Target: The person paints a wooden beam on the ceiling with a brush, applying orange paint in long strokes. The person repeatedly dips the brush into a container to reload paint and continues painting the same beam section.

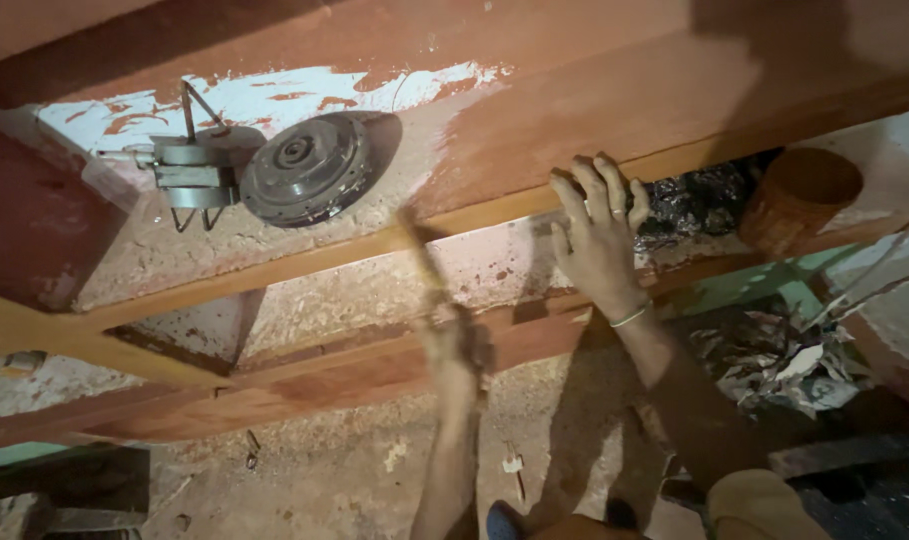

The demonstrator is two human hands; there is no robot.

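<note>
The head view looks down on a long reddish-brown wooden plank (614,110), smooth and wet-looking with stain over most of its face, with a rough pale patch of white, flaking coat near its upper left edge. Below it a narrower yellowish wooden strip (274,275) runs along the plank's lower edge, and another stained board (304,385) lies lower, above a dusty, gritty floor (354,470).

On the plank's pale left part sits a round, ribbed grey metal disc (299,168), and just beside it, to the left, a squat metal device with wire legs (189,170). At the right end of the strip stands a cylindrical rust-brown container (799,200), next to crumpled dark foil (699,200); more crinkled silvery foil (774,360) lies lower on the right.

The right hand (599,235) lies flat and open, fingers spread, on the plank's lower edge, a ring on one finger and a thin band at the wrist. The left hand (454,345) is blurred, closed round the handle of a slim brush (419,250) that slants up to the strip's edge.
</note>
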